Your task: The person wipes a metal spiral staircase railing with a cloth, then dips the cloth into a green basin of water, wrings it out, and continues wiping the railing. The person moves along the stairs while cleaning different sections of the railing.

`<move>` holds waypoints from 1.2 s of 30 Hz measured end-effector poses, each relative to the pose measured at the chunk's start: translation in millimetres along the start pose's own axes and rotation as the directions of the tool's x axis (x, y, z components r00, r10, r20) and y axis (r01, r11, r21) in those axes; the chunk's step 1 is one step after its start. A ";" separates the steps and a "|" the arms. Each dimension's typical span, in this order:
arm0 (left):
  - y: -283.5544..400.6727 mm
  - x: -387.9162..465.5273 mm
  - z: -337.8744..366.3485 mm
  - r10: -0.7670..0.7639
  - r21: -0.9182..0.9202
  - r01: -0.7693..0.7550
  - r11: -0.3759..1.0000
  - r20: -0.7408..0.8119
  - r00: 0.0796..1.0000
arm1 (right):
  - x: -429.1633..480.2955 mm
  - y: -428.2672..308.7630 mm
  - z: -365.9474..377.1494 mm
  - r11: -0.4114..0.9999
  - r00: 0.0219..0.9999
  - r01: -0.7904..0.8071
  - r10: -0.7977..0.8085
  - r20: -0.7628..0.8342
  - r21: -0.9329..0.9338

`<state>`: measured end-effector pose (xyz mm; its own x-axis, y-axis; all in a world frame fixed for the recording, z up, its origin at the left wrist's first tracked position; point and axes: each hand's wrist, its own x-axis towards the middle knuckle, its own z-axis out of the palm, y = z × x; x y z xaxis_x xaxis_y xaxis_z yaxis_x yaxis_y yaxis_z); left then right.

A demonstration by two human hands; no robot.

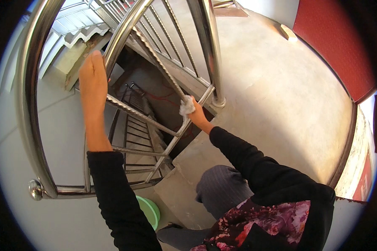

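Observation:
My right hand (198, 113) grips a crumpled white cloth (187, 106), pressed around the lower end of a twisted metal baluster (161, 67) close to the lower rail (172, 142) of a shiny metal stair railing. My left hand (94, 75) is raised at the left, its fingers curled at a railing bar; the bar inside that grip is mostly hidden. A thick polished handrail (26, 78) curves past it on the far left. Another twisted baluster (141, 116) runs from behind my left wrist down to the lower rail.
A green plastic basin (150, 211) stands by my left forearm. Through the railing a dark stairwell (157, 88) drops to a lower flight with its own railing. A rounded post (218, 78) meets the concrete landing. A small block (288, 33) lies near the red wall panel (336, 44).

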<state>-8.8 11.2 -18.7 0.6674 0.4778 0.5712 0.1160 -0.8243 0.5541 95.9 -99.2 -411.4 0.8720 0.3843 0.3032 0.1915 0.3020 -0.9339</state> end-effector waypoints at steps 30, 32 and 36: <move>0.2 -2.2 -2.7 0.042 0.105 -0.041 0.994 -0.009 0.999 | 137.9 -163.7 -118.5 -0.476 0.556 0.682 -0.154 0.817 -0.554; -0.3 -2.2 -4.1 0.043 0.134 -0.043 0.990 0.000 0.999 | 109.5 -115.7 -120.9 -0.503 0.522 0.711 -0.092 0.848 -0.492; -2.4 -1.2 -4.6 0.068 0.119 -0.069 0.991 0.010 0.998 | 69.2 -49.6 -118.0 -0.399 0.690 0.658 -0.021 0.724 -0.638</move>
<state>-13.3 14.0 -17.9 0.6813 0.4176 0.6012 0.1567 -0.8855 0.4375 199.9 -190.4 -366.5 0.2712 0.8902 0.3660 0.7852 -0.4245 0.4509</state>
